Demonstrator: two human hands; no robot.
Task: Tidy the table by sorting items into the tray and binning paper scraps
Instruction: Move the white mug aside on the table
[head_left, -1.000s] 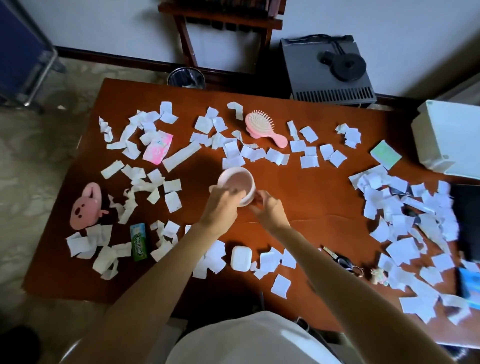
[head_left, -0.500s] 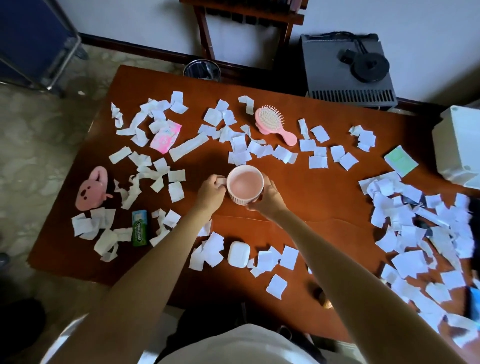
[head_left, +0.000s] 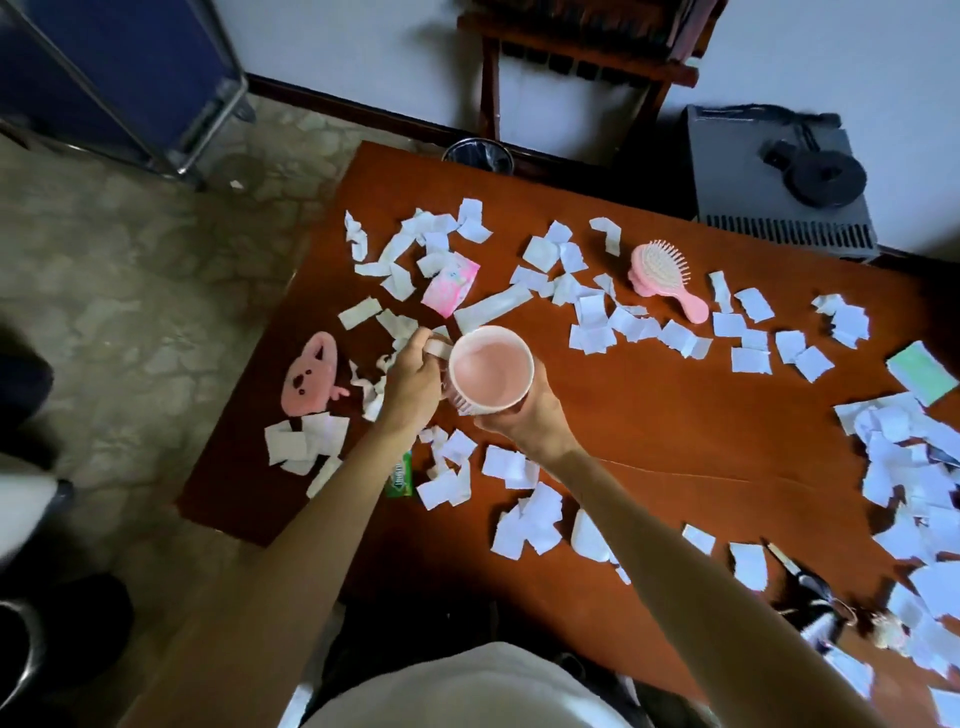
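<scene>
Left grip curls round the side handle of the pale pink ribbed plastic cup, and the right grip clasps its near wall from beneath, holding the cup above the reddish-brown wooden counter, left of centre. Torn white paper scraps litter that counter around a pink bristle hairbrush and a pink plush animal pouch. Past the far edge a dark round bin stands on the mottled stone floor below a white wall. The cup's long axis is upright, mouth up, handle pointing left.
</scene>
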